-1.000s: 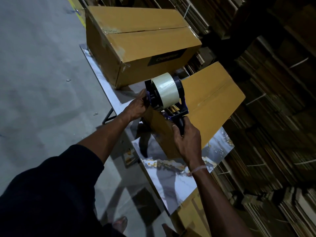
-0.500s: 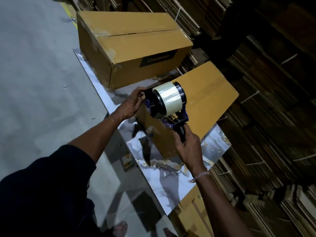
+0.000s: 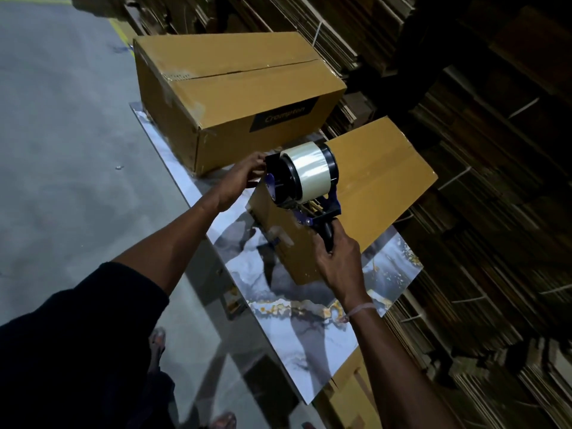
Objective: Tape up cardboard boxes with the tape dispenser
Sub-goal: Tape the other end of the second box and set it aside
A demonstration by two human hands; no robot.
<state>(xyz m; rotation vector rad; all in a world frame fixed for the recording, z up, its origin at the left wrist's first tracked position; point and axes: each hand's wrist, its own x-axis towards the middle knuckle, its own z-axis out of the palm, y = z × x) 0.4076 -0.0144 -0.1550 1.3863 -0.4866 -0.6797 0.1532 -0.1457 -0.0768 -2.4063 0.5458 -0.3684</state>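
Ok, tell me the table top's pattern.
Marbled blue-grey, white and gold on the table top, clearest in the head view.

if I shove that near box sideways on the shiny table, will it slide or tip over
The near box would probably slide: the table looks glossy. It is low and long, so tipping seems unlikely. The right hand holding the tape dispenser above it may not steady it.

2 boxes on table point(image 3: 309, 345): far box point(image 3: 235, 97) at back-left, near box point(image 3: 365, 193) in front-right of it, apart. Tape dispenser point(image 3: 305, 184) over near box's left end. Stacked cardboard point(image 3: 483, 181) behind/right of table
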